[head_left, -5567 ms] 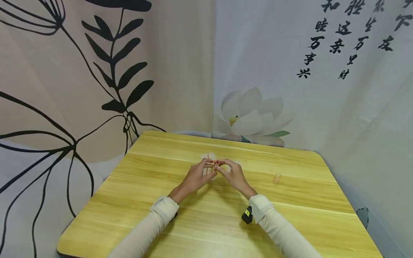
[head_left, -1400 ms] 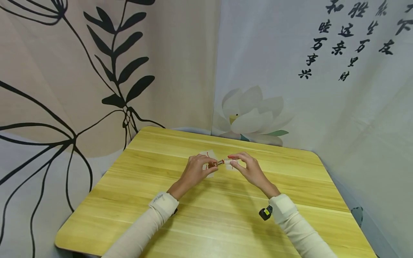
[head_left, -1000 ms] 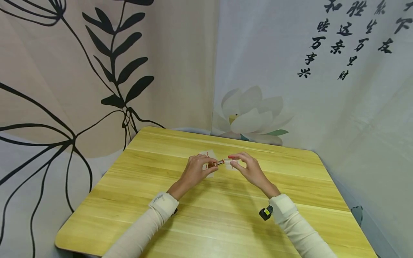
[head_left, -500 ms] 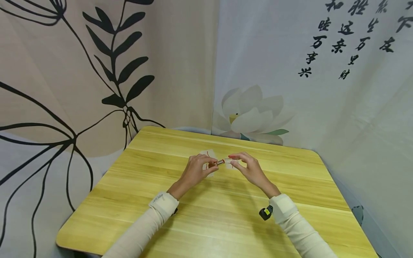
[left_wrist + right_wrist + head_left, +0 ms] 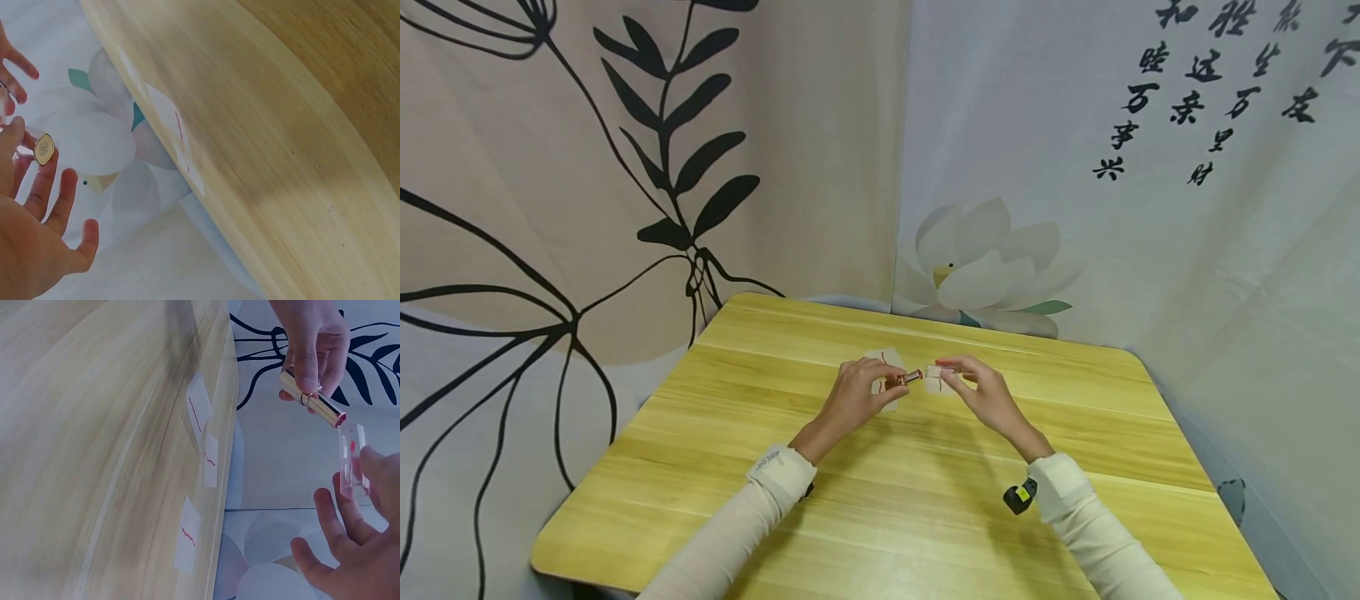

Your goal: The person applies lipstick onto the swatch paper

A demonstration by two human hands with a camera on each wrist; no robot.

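Observation:
My left hand (image 5: 852, 392) pinches a gold lipstick tube (image 5: 317, 405) between thumb and fingers above the table. A little red shows at the tube's open end, which points at the other hand. In the left wrist view the tube's flat gold base (image 5: 44, 149) faces the camera. Between thumb and fingertips, my right hand (image 5: 988, 398) holds the clear lipstick cap (image 5: 351, 456), with a reddish smear showing in it. Cap and tube are held apart, nearly in line, a small gap between them in the head view.
White paper slips with red strokes lie toward the far edge of the wooden table (image 5: 790, 500): one slip (image 5: 196, 409), a smaller slip (image 5: 210, 465) and a third slip (image 5: 186, 540). Behind the table hangs a printed curtain (image 5: 820, 167).
Over several seconds my hands have parted, and the clear cap has gone from the right of the table into my right hand. Lately it has shifted slightly right, away from the tube.

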